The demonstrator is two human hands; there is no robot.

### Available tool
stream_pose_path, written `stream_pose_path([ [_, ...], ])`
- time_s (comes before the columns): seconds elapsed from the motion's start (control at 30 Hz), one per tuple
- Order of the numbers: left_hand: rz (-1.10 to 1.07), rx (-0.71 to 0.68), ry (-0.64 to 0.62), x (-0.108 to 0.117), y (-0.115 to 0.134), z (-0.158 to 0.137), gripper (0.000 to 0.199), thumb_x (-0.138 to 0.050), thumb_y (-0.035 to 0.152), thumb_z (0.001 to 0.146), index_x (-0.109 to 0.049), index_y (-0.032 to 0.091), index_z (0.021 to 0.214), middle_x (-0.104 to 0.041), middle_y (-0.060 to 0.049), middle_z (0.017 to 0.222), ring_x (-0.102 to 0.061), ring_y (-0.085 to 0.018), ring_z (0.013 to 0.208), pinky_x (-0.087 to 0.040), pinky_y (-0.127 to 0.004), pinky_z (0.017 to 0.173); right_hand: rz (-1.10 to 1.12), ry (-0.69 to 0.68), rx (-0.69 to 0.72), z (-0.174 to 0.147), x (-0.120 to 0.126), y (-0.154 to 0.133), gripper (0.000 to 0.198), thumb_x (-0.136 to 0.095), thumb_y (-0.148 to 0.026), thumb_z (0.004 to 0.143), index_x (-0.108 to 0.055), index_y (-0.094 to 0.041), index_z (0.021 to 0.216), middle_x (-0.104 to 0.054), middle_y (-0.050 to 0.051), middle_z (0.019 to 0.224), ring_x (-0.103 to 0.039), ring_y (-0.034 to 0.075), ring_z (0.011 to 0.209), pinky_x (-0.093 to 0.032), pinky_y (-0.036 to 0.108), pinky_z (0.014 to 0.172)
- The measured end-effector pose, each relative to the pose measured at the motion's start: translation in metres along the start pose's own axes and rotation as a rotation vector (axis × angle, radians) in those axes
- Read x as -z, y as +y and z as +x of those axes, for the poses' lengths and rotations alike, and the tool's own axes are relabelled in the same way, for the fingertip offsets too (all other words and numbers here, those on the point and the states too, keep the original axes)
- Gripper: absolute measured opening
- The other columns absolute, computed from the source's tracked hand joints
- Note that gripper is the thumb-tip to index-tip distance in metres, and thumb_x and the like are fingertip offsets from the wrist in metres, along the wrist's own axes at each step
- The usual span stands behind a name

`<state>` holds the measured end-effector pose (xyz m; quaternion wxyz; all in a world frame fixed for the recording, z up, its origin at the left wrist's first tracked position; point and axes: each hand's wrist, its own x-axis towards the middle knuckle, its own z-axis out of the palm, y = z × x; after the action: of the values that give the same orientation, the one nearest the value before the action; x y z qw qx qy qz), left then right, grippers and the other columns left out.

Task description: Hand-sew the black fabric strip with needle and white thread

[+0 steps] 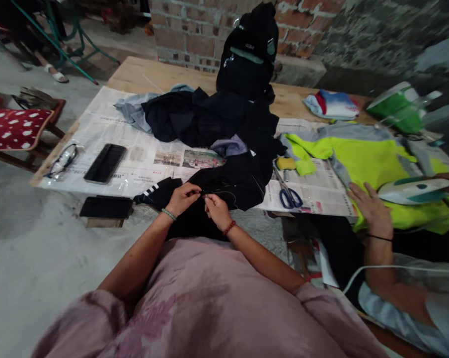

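A black garment (230, 174) with white stripes at one end lies over the table's near edge and my lap. My left hand (182, 200), with a green bead bracelet, pinches a bit of its black cloth. Close beside it, my right hand (217, 213), wearing a red bead bracelet, has its fingertips pressed together; what they hold is too small to make out. A thin pale thread (226, 192) runs over the cloth to the right of my fingers. Blue-handled scissors (290, 198) lie to the right, by a yellow sponge-like block (286, 163).
Newspaper (98, 117) covers the table. At left are glasses (63, 160), a phone (105, 163) and another dark phone (106, 207) at the edge. Dark clothes (194, 117) and a black backpack (249, 54) sit behind. At right a co-worker's hand (373, 211) steadies a yellow garment (366, 154) beside an iron (414, 190).
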<state>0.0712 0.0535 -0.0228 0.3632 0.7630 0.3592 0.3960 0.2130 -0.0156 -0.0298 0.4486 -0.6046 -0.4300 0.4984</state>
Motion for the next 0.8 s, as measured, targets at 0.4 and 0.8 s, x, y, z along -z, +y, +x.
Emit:
stream_pose_path([
  [0.4,0.024,-0.096,0.040,-0.001,0.001,-0.003,0.015,-0.054,0.012,0.076,-0.068,0.018,0.075,-0.060,-0.005,0.087,-0.058,-0.012,0.082,-0.049,-0.027,0.075,0.085,0.011,-0.048,-0.002,0.000,-0.004,0.022,-0.048,-0.037,0.076,-0.051,-0.016,0.081,-0.056,-0.004,0.056,-0.043,0.004,0.034,-0.032,0.016,0.034],
  [0.8,0.058,-0.116,0.048,-0.006,0.001,-0.005,0.008,-0.061,0.022,0.075,-0.068,0.018,0.077,-0.061,-0.005,0.086,-0.060,-0.013,0.081,-0.050,-0.027,0.074,0.066,0.039,-0.072,-0.006,0.002,-0.008,0.025,-0.052,-0.037,0.072,-0.058,-0.015,0.081,-0.056,-0.003,0.057,-0.043,0.004,0.035,-0.032,0.016,0.035],
])
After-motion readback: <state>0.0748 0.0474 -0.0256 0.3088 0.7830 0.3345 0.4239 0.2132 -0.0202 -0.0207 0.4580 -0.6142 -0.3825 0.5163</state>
